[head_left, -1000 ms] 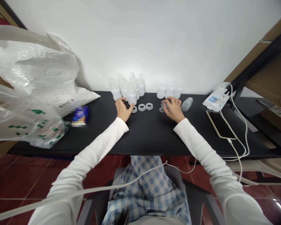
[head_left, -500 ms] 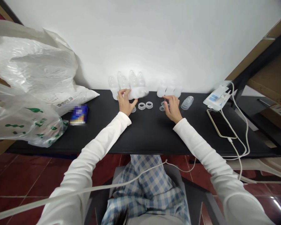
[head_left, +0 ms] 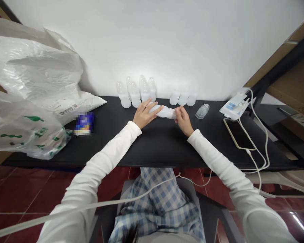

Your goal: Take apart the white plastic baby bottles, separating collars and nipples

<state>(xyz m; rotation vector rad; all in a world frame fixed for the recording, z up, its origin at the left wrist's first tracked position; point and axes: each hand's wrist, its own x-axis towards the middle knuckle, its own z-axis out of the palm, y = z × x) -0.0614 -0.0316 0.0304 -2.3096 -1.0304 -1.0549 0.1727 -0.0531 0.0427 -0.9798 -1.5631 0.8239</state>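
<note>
My left hand (head_left: 143, 115) is wrapped round a translucent plastic bottle (head_left: 162, 110) and holds it sideways just above the black desk (head_left: 152, 145). My right hand (head_left: 182, 118) pinches the bottle's open end, with what looks like a clear ring at its fingertips. Several capped bottles (head_left: 135, 91) of the same kind stand in a cluster against the wall behind my left hand. Three white bottle bodies (head_left: 183, 98) stand in a row behind my right hand. A stack of clear caps (head_left: 202, 111) lies to the right of my right hand.
Large white plastic bags (head_left: 32, 87) fill the desk's left end, with a blue packet (head_left: 84, 123) beside them. A phone (head_left: 238, 134) on a white cable and a white charger box (head_left: 233, 105) lie at the right. A wooden shelf frame rises at the far right.
My left hand took one bottle from the cluster, tipped it sideways and brought it to the middle. My right hand left the loose rings and met the bottle's open end.
</note>
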